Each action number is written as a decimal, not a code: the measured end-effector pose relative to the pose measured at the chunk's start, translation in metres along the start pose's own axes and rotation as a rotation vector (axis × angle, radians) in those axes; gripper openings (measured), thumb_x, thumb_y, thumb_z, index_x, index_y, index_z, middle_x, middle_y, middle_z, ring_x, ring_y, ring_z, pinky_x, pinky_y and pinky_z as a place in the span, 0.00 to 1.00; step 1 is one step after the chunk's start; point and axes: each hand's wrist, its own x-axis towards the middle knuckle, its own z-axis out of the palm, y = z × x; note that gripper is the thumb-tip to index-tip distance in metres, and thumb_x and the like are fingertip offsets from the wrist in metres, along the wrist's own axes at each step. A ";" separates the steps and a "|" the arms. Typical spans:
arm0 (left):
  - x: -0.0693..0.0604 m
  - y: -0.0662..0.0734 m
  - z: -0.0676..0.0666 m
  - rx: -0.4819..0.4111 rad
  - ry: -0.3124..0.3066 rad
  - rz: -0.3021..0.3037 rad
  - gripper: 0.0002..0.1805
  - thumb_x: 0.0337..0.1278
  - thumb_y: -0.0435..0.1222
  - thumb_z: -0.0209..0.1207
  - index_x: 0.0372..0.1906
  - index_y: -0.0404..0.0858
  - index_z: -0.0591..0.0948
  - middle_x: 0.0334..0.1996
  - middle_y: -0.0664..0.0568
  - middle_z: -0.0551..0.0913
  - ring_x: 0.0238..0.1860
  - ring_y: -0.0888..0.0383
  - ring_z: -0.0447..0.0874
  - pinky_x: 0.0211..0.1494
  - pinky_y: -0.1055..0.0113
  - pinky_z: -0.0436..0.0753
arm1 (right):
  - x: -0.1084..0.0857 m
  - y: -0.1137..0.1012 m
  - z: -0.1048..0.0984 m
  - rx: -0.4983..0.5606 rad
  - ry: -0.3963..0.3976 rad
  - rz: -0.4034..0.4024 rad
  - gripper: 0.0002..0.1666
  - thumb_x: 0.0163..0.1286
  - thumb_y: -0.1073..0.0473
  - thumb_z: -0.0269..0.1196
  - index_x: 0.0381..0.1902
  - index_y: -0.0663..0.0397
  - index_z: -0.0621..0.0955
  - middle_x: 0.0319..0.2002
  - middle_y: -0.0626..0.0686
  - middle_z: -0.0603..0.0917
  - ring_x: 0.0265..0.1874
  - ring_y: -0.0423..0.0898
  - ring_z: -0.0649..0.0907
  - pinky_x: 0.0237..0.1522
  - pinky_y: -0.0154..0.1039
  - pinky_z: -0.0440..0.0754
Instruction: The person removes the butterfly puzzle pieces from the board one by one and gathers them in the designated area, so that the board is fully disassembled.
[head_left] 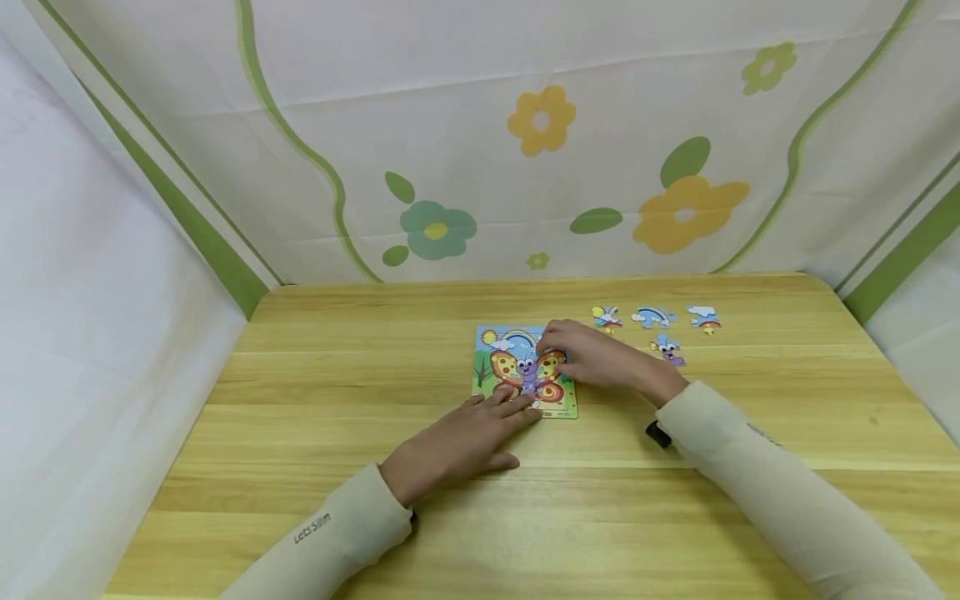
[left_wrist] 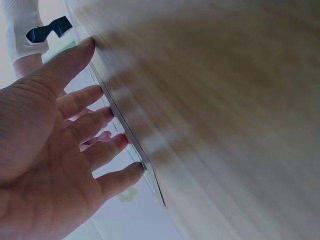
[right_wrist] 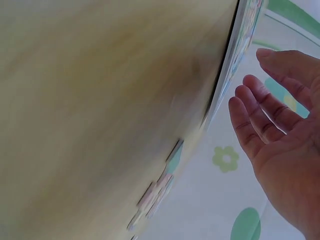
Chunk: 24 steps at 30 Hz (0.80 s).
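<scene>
A square puzzle board point(head_left: 483, 371) with a butterfly, sun and rainbow picture lies on the table. My left hand point(head_left: 480, 433) reaches over its near edge with fingers spread; in the left wrist view that hand point(left_wrist: 55, 155) touches the board's edge area point(left_wrist: 131, 137) with its fingertips. Over the board's right side is my right hand point(head_left: 600, 354), fingers bent slightly downward. In the right wrist view that hand point(right_wrist: 285, 117) shows a gap between thumb and fingers, with nothing seen between them. Part of the picture's right side is hidden under it.
Several loose puzzle pieces lie right of the board: a yellow and blue one point(head_left: 607, 317), a rainbow one point(head_left: 653, 317), a cloud one point(head_left: 704, 318) and a purple-faced one point(head_left: 667, 351) near the right wrist. A flowered cloth point(head_left: 480, 150) hangs behind the wooden table point(head_left: 337, 375).
</scene>
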 end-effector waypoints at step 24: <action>0.001 -0.001 0.000 -0.075 0.000 -0.003 0.39 0.75 0.51 0.60 0.83 0.47 0.62 0.84 0.53 0.57 0.85 0.46 0.51 0.81 0.43 0.64 | 0.008 -0.008 0.006 -0.031 -0.071 -0.017 0.20 0.69 0.73 0.65 0.56 0.56 0.85 0.58 0.54 0.83 0.62 0.55 0.79 0.67 0.56 0.78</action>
